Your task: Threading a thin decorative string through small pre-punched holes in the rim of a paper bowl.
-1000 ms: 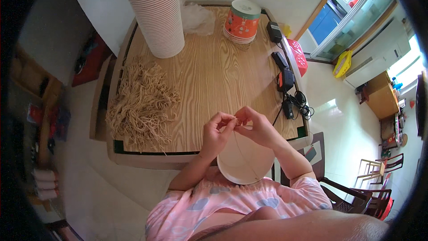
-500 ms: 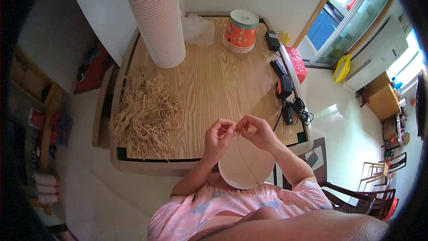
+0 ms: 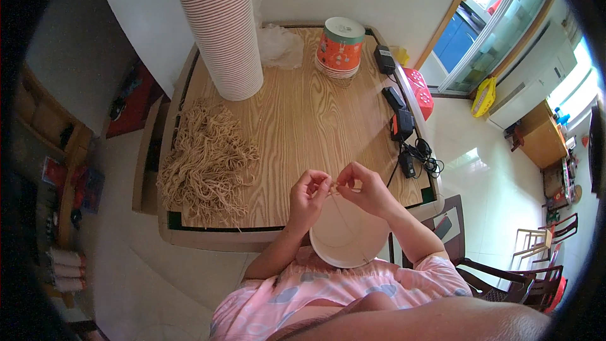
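My left hand (image 3: 308, 196) and my right hand (image 3: 362, 187) meet over the table's near edge, thumbs and fingers pinched on a thin beige cord (image 3: 334, 187). Between the fingertips the cord is bunched, perhaps looped or knotted; that detail is too small to make out. Its thin length trails down across a round white tub (image 3: 348, 251), which sits against my body below the hands. On the table at left lies a tangled heap of similar beige cords (image 3: 205, 161), apart from both hands.
A tall leaning stack of paper tubs (image 3: 222, 38) rises behind the cord heap. Farther right stands a short upside-down stack of orange tubs (image 3: 341, 49), near a crumpled clear plastic bag (image 3: 281, 47). Black adapters (image 3: 401, 125) and coiled cables (image 3: 424, 156) line the table's right edge.
Both hands stay nearly in place, still pinching the cord. Its trailing length has shifted over the tub, and the bunched part between the fingertips looks slightly different.
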`<state>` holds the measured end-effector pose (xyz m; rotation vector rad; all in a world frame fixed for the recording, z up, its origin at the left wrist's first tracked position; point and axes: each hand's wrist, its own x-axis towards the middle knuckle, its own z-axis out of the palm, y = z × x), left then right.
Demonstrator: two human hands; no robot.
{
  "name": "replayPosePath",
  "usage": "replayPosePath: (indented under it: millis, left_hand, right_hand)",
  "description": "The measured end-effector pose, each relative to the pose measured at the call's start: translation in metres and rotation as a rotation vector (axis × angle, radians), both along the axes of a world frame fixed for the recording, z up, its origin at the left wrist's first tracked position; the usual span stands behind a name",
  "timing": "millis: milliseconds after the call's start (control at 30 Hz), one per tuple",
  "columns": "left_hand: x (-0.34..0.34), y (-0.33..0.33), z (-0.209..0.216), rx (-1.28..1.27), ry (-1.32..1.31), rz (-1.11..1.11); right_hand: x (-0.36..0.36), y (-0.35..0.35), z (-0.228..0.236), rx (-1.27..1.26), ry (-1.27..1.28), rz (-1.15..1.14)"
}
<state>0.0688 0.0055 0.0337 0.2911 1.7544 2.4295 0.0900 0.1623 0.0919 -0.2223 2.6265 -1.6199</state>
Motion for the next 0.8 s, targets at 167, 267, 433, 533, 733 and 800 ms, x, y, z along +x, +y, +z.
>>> replayPosePath:
  millis: [167,267,433,533,733,800]
  left_hand:
    - [-0.003,-0.006,0.008,-0.170,0.109,-0.118]
    - [-0.007,-0.012,0.010,-0.215,0.138,-0.190]
    - [-0.013,-0.016,0.011,-0.274,0.150,-0.257]
    - [-0.013,-0.018,0.014,-0.330,0.167,-0.242]
    - [-0.012,-0.024,0.017,-0.295,0.095,-0.210]
    - [-0.011,-0.024,0.018,-0.292,0.091,-0.196]
  right_hand:
    - [0.000,0.000,-0.002,0.000,0.053,-0.009]
    - [0.001,0.000,-0.003,0.008,0.073,-0.008]
    - [0.002,0.000,-0.003,0.032,0.071,-0.002]
    - [0.002,0.000,-0.002,0.024,0.060,-0.005]
    - [0.003,-0.001,0.000,-0.014,0.075,0.007]
    - [0.003,-0.001,0.001,-0.005,0.071,0.017]
